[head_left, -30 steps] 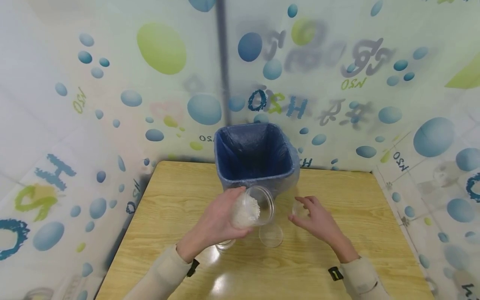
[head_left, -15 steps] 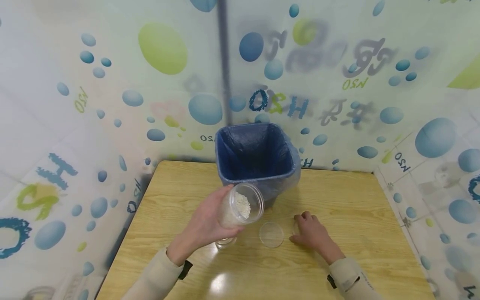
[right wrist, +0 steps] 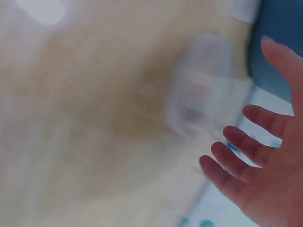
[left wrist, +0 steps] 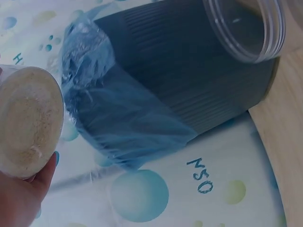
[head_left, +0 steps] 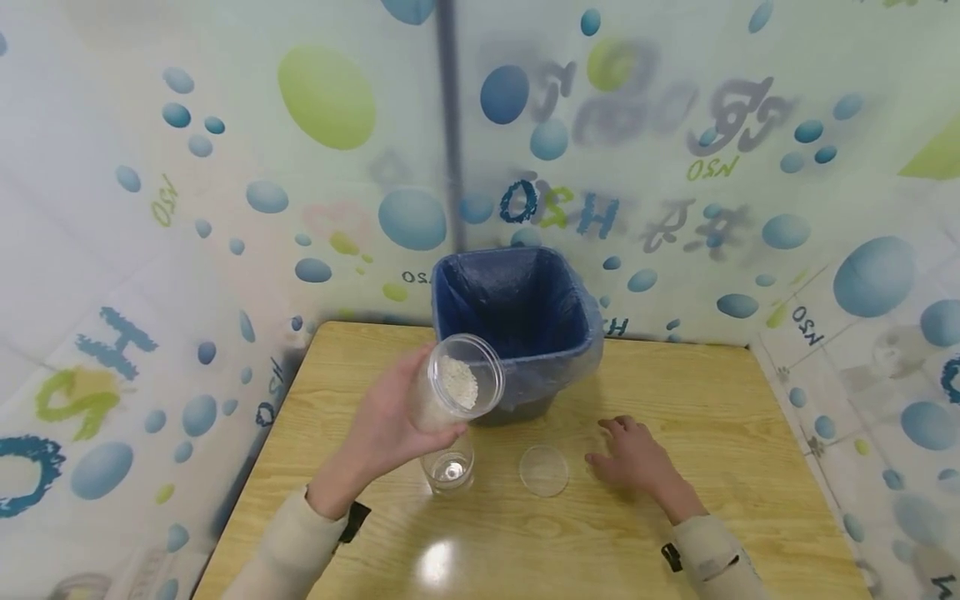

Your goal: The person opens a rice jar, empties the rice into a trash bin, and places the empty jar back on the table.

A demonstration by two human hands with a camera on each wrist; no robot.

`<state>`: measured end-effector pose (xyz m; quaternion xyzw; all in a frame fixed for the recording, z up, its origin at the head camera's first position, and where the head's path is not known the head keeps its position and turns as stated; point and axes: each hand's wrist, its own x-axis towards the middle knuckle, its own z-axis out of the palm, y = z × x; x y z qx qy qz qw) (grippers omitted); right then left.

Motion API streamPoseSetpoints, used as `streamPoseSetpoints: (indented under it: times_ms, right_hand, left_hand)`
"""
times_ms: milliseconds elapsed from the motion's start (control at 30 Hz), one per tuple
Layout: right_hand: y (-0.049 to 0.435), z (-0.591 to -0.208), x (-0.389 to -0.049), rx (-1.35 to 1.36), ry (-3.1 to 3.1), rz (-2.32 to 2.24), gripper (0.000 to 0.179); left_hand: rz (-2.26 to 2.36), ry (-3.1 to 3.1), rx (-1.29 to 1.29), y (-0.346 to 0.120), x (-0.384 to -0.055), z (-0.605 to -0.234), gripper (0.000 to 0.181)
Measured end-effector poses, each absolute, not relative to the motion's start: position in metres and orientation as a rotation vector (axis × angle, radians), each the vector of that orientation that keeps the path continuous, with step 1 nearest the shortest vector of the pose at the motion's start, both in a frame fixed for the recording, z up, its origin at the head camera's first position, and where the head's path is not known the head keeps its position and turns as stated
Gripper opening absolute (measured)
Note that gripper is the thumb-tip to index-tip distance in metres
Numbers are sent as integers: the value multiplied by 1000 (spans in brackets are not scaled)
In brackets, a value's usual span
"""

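In the head view my left hand (head_left: 378, 425) grips a clear jar (head_left: 480, 367) around its side, tilted, with white grains (head_left: 459, 383) inside. The left wrist view shows the base of this jar (left wrist: 31, 120) and part of the hand (left wrist: 21, 201). Below it on the table stands a second clear jar (head_left: 450, 468), its mouth open. A flat clear disc (head_left: 543, 471) lies to its right. My right hand (head_left: 637, 458) hovers low over the table, fingers spread and holding nothing. In the right wrist view a blurred clear round lid (right wrist: 201, 85) appears beyond the fingertips.
A grey bin (left wrist: 189, 71) lined with a blue bag (head_left: 558, 371) stands at the back of the wooden table (head_left: 675, 392), just beyond the jars. Patterned wall sheets (head_left: 660, 100) close in the back and sides.
My left hand has carried the filled jar left and slightly up, uncovering the second jar. My right hand has moved down to the table and let go of a clear round piece.
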<state>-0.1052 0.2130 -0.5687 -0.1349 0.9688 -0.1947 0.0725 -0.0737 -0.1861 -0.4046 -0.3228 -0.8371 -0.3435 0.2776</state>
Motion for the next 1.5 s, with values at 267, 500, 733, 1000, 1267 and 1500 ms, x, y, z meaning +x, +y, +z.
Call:
streamPoseSetpoints:
  times_ms: [267, 500, 733, 1000, 1267, 1500]
  right_hand:
    - [218, -493, -122, -421, 3192, -932, 28]
    - [200, -431, -144, -344, 3276, -1236, 44]
    - [175, -404, -168, -296, 3046, -1325, 62]
    - [157, -405, -181, -290, 2839, -1422, 56]
    - [152, -405, -183, -328, 2987, -1261, 45]
    - [154, -406, -182, -376, 3045, -1230, 46]
  left_hand:
    - [-900, -2271, -781, -192, -90, -388, 101]
    - [-810, -2366, -718, -187, -105, -376, 100]
    - [-707, -2445, -693, -179, -118, -362, 102]
    - [-650, -2482, -708, -179, -130, -356, 102]
    - [-563, -2482, -753, -175, -144, -351, 100]
    - [-533, -2475, -757, -176, -150, -351, 100]
